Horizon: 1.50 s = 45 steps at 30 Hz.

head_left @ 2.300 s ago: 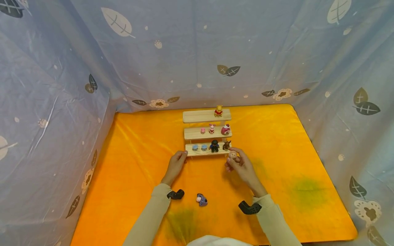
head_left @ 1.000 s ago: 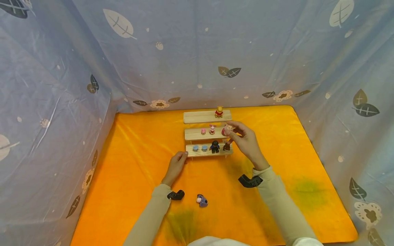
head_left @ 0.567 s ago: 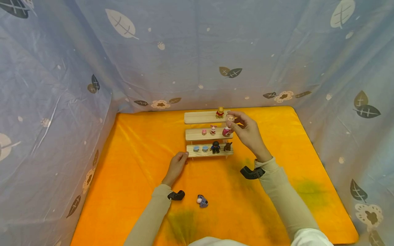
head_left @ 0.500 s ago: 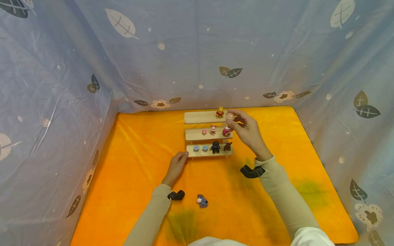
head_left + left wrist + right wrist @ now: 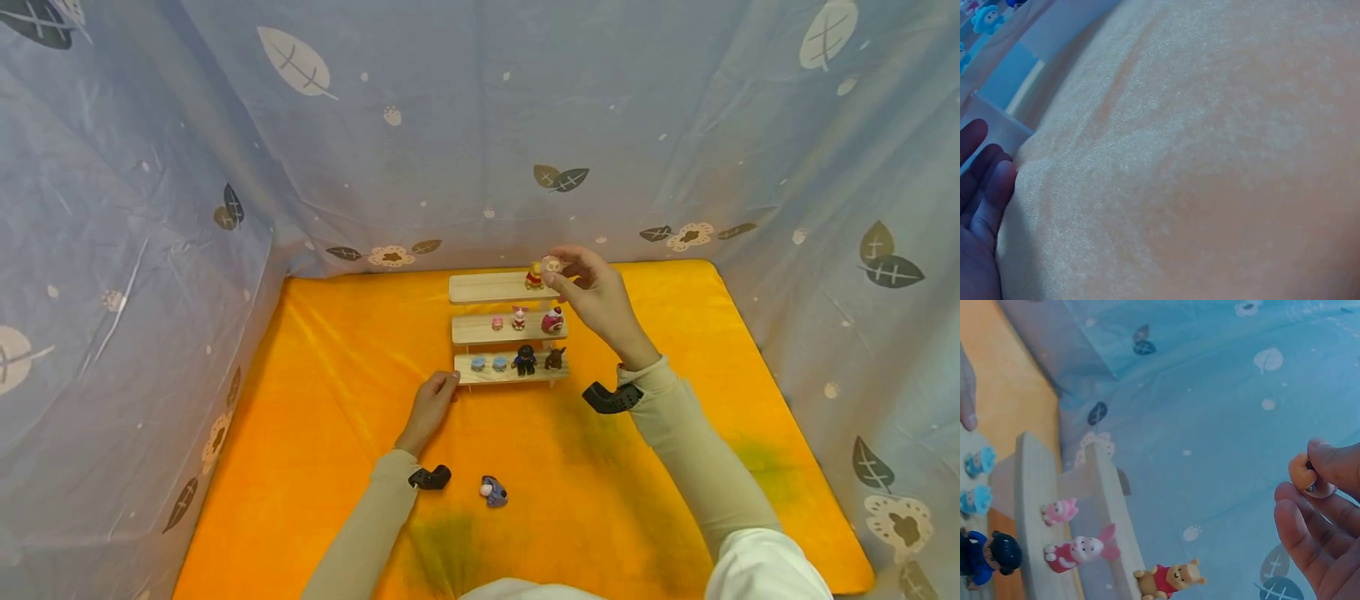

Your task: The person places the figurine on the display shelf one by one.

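Observation:
My right hand pinches a small round-headed figurine between thumb and fingertips, above the right end of the top shelf. In the right wrist view, this figurine shows an orange-tan side and is partly covered by the fingers. Close to its left sits a yellow bear figurine in a red shirt. My left hand holds the left end of the lowest board of a three-tier wooden display shelf. Part of that grip is cut off in the left wrist view, where fingers lie against the shelf end.
The middle board carries a small pink figurine, a pink piglet and a dark pink figurine. Below stand blue figurines, a black-haired one and a brown horned one. A purple-blue donkey figurine lies on the orange cloth.
My right hand has carried its figurine from in front of the lowest board up past the middle board to beside the yellow bear. The left hand stays at the shelf's left end.

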### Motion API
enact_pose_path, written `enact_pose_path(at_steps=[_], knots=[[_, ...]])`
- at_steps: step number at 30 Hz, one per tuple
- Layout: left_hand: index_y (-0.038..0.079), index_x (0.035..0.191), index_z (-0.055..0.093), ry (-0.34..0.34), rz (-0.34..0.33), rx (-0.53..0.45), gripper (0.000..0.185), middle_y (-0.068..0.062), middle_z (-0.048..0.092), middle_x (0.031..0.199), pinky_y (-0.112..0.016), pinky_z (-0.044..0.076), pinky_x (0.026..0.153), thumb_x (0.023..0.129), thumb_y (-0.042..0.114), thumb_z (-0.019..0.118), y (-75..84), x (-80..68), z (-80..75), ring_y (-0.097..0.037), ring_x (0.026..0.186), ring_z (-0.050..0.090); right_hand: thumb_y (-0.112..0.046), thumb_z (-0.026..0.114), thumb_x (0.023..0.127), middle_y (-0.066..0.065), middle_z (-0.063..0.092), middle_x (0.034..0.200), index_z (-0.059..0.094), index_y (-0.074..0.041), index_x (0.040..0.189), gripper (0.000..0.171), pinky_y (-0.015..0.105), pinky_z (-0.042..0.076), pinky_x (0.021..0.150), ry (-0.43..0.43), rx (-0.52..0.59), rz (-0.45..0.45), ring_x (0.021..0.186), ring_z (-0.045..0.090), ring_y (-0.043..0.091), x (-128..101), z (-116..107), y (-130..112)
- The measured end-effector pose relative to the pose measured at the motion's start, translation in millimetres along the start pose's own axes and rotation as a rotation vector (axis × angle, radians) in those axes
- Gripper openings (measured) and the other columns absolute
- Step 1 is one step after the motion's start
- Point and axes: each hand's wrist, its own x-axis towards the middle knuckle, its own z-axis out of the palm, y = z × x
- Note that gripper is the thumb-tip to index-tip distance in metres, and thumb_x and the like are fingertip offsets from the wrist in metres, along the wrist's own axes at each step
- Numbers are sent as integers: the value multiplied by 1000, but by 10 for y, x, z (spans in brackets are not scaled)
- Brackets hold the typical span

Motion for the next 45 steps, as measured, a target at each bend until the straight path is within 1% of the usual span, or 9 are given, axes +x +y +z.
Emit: enact_pose_path(at_steps=[6,12,16,22,30,33,37,41,45], knots=[[0,99,65,3,8,-22,45,-22,62,90,-33,40,76,104,44,54,-3,4,0,-22,79,53,-12,66,99,16,66,119,60,-5,133,36,27,58,71,1,37,-36,91,64,13,80,21,-46],[5,95,64,2,0,-8,42,-13,60,85,-32,41,76,104,44,54,1,-6,-4,-19,77,53,-11,65,99,17,64,126,57,-8,139,41,34,60,74,-10,65,-52,97,65,17,112,40,-100],[6,94,63,2,-1,0,42,-8,60,83,-32,41,75,104,46,54,-14,-7,-8,-18,77,53,-11,65,100,16,63,133,57,-12,143,44,33,59,69,-6,37,-70,90,67,10,157,22,-131],[7,99,66,3,-1,-9,40,-9,61,85,-32,43,79,104,45,55,-18,8,-9,-19,79,55,-14,62,102,18,67,124,62,-9,137,36,24,58,65,-28,43,-73,82,68,1,269,-13,-135],[7,104,68,5,-20,-8,39,-9,63,88,-32,45,80,104,45,55,-7,5,-10,-19,80,56,-19,60,103,19,67,126,59,-12,140,37,39,61,78,-38,84,-43,95,72,12,396,4,-100],[7,107,68,3,-21,-12,39,-9,64,90,-31,46,81,104,44,55,-1,-2,-16,-18,81,56,-15,60,103,18,64,129,57,-10,142,40,39,61,81,-40,88,-32,101,71,19,434,22,-100],[7,106,68,-2,-13,-10,39,-10,64,90,-31,45,80,104,44,54,-1,-5,-17,-17,80,56,-16,62,102,16,63,127,58,-7,139,38,34,60,84,-50,79,-8,103,69,17,477,45,-108],[7,103,67,-5,4,-10,37,-10,63,88,-32,44,79,105,42,54,-11,0,-11,-18,78,55,-25,65,100,13,65,127,53,-12,142,46,34,58,89,-46,48,-8,102,67,18,516,57,-107],[6,101,66,0,19,-9,39,-11,63,87,-31,44,77,105,43,54,-20,3,-11,-16,77,54,-26,64,101,13,66,127,55,-16,144,45,38,54,97,-52,33,-8,108,66,23,556,61,-106]])
